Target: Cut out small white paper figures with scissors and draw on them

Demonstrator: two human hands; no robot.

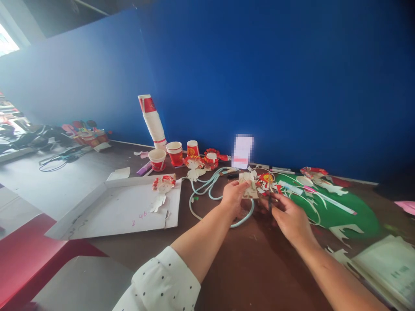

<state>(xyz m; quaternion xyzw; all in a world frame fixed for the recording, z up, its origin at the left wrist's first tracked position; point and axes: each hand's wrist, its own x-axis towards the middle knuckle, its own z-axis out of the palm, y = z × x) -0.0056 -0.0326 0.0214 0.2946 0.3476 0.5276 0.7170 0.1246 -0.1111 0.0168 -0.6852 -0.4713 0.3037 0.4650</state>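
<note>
Near the middle of the table, my left hand (234,192) pinches a small cream-coloured paper piece (249,186), thumb on top. To its right my right hand (290,216) is closed around a slim black tool (269,204), whose kind I cannot make out. Just beyond both hands lies a heap of red and white paper scraps (266,179). A light blue cable (194,203) loops on the table around and under my left hand. Curled cut-paper figures with red frilled rims, such as this one (193,164), lie behind.
A tall stack of paper cups (152,121) leans by the blue wall (259,73). Single cups (157,160) stand nearby. At left is a white tray (113,224) holding a paper figure. Pens (330,200) and scraps lie on a green sheet (363,216). A phone-like blurred panel (242,151) stands behind.
</note>
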